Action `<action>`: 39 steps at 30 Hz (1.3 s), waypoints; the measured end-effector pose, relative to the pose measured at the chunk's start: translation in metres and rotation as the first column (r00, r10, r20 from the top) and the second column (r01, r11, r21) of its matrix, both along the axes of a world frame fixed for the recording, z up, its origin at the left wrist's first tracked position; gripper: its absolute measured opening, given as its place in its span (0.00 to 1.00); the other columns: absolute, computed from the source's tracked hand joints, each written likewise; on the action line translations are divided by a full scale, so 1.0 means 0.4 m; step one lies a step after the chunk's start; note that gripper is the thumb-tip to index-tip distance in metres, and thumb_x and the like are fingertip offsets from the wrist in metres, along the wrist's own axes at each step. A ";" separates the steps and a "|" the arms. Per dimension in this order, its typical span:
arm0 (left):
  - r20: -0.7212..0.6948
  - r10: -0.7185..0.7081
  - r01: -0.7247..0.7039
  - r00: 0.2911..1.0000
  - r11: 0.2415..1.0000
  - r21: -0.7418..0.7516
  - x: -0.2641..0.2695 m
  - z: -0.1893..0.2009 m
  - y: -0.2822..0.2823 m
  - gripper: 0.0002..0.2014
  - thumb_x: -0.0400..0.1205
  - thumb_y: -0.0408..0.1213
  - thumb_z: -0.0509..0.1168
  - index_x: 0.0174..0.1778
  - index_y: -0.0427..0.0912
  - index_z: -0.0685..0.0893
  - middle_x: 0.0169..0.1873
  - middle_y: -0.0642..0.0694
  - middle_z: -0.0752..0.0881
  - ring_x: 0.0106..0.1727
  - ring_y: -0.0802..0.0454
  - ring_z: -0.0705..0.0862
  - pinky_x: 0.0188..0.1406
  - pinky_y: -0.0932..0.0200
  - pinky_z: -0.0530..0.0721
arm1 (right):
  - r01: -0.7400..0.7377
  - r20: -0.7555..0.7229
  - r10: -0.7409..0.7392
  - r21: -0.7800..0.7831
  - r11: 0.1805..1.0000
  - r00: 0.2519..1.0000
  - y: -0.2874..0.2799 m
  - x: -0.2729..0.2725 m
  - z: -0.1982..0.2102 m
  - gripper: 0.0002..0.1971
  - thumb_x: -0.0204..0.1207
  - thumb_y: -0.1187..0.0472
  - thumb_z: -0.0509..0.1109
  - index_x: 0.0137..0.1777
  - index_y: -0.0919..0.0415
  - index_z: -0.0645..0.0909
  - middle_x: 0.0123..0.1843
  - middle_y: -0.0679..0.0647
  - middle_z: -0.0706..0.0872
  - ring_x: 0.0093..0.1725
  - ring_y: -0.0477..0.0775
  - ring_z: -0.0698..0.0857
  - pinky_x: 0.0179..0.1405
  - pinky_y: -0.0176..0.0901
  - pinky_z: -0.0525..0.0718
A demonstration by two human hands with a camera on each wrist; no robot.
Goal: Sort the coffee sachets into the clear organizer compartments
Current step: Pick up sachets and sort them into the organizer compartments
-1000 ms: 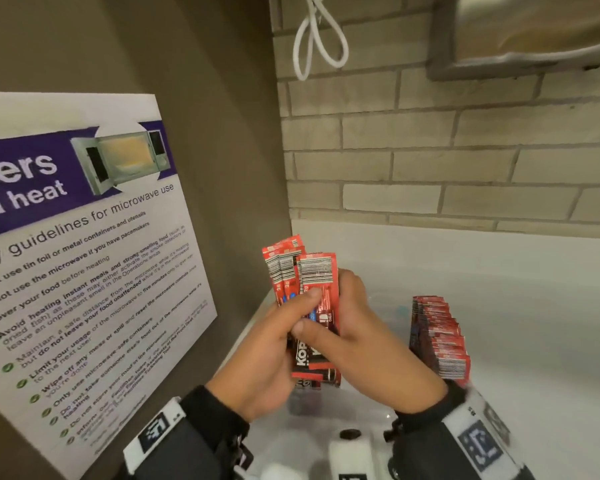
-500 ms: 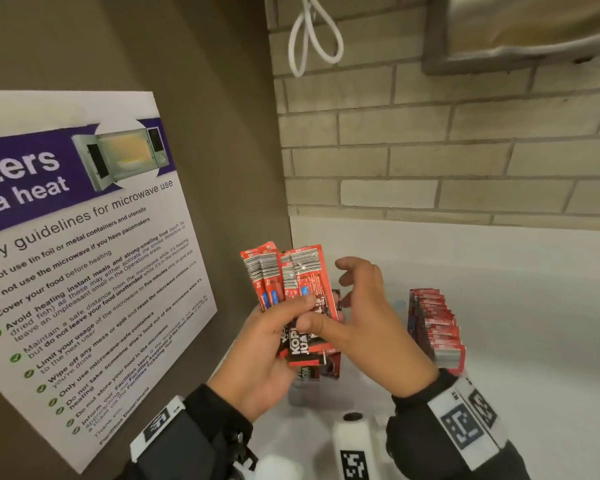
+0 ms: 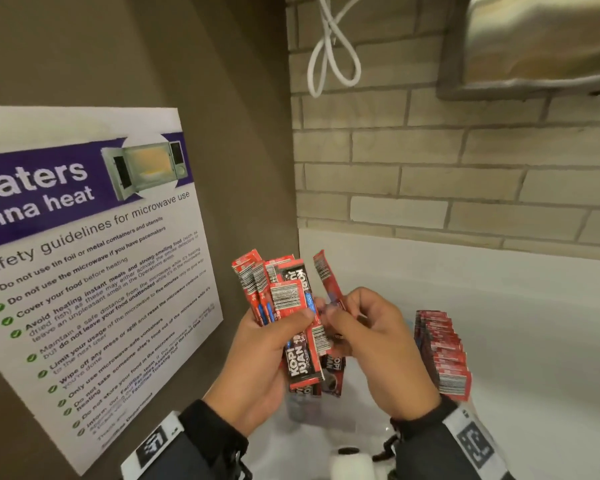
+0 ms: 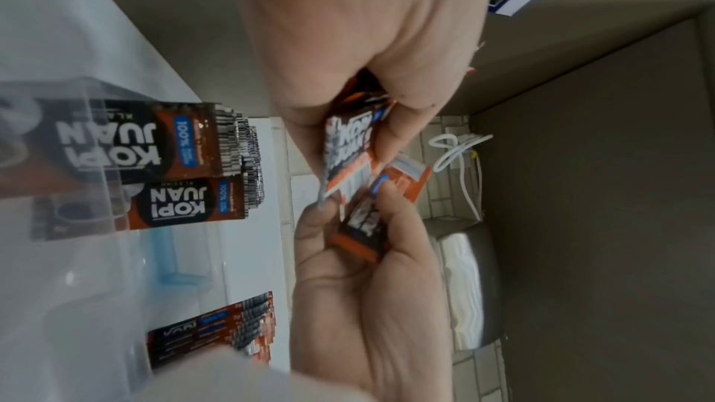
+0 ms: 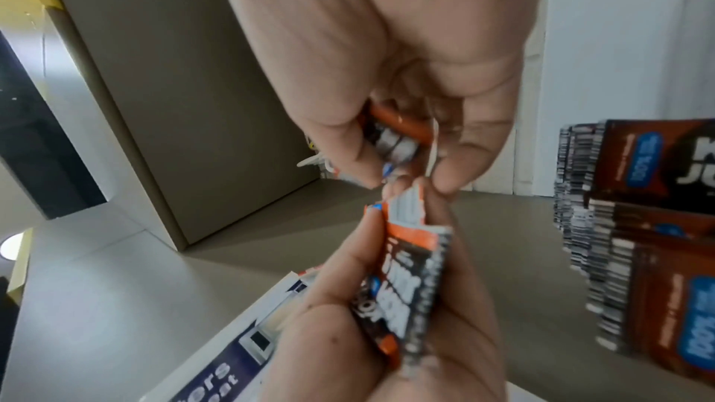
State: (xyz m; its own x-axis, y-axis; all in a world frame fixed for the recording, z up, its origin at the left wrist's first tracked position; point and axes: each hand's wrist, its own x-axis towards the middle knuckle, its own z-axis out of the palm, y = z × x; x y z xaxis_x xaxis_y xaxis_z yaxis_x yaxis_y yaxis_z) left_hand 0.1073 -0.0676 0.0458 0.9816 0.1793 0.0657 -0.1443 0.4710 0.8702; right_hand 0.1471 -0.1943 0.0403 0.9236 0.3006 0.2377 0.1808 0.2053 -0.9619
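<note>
figure: both hands raised above the clear organizer, head and wrist views. our left hand grips a fanned bundle of coffee sachets, fingers curled round it and thumb pressed across the front; the sachets stand roughly upright, their long axes running from the palm up and away from us. our right hand sits just beside the bundle on its right, thumb and forefinger pinching a single sachet that tilts away from the fan at its top edge while its lower part is still among the others. this sachet lies directly at our right fingertips, so the right hand is the nearer one for drawing it free along its length. below the hands, sachets already stand in one organizer compartment, and a filed row stands to the right, well apart from the bundle. which compartment is meant for the pinched sachet we cannot tell.
</note>
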 end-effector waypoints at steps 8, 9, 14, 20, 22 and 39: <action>0.033 0.098 -0.096 0.995 0.995 -0.040 0.006 0.000 0.015 0.16 0.76 0.28 0.65 0.61 0.38 0.83 0.50 0.40 0.91 0.48 0.45 0.91 0.38 0.54 0.89 | 0.124 0.280 -0.052 -0.246 0.961 0.959 0.013 -0.016 -0.005 0.06 0.75 0.68 0.70 0.43 0.55 0.81 0.47 0.50 0.80 0.43 0.41 0.82 0.47 0.32 0.81; 0.036 0.109 -0.108 0.993 0.994 -0.029 0.006 0.000 0.019 0.17 0.75 0.29 0.66 0.61 0.39 0.83 0.50 0.41 0.91 0.48 0.45 0.91 0.39 0.54 0.89 | 0.125 0.270 -0.058 -0.238 0.963 0.961 0.010 -0.012 -0.003 0.10 0.75 0.70 0.68 0.45 0.53 0.81 0.48 0.51 0.81 0.44 0.46 0.84 0.48 0.40 0.85; 0.056 0.162 -0.165 0.985 0.985 0.051 0.006 0.006 0.031 0.14 0.74 0.25 0.68 0.56 0.38 0.84 0.46 0.39 0.91 0.42 0.43 0.91 0.32 0.52 0.88 | 0.013 0.171 0.024 -0.211 0.977 0.985 0.004 -0.020 0.012 0.19 0.71 0.73 0.72 0.53 0.51 0.72 0.38 0.55 0.81 0.37 0.61 0.85 0.45 0.58 0.87; 0.090 0.172 -0.189 0.981 0.954 0.231 -0.006 -0.006 0.023 0.16 0.73 0.25 0.70 0.57 0.38 0.83 0.45 0.40 0.91 0.44 0.42 0.91 0.40 0.51 0.88 | -0.052 0.112 0.074 -0.192 0.980 0.991 0.001 -0.020 0.012 0.09 0.76 0.66 0.70 0.52 0.52 0.81 0.44 0.60 0.86 0.42 0.57 0.85 0.36 0.41 0.80; 0.071 0.122 -0.136 0.990 0.959 0.248 -0.012 -0.011 0.020 0.21 0.71 0.30 0.72 0.60 0.38 0.82 0.50 0.38 0.90 0.49 0.40 0.90 0.47 0.47 0.87 | -0.020 0.087 0.031 -0.119 0.993 0.996 -0.005 -0.016 0.016 0.08 0.76 0.69 0.69 0.48 0.55 0.82 0.42 0.58 0.86 0.39 0.52 0.84 0.31 0.35 0.79; 0.114 0.086 -0.139 0.990 0.748 0.649 -0.018 0.038 0.060 0.14 0.75 0.26 0.72 0.46 0.52 0.83 0.36 0.59 0.91 0.35 0.63 0.88 0.39 0.61 0.86 | 0.311 0.491 -0.071 -0.427 0.849 0.868 -0.082 -0.008 0.057 0.10 0.73 0.64 0.73 0.43 0.45 0.85 0.40 0.43 0.86 0.38 0.42 0.80 0.39 0.24 0.74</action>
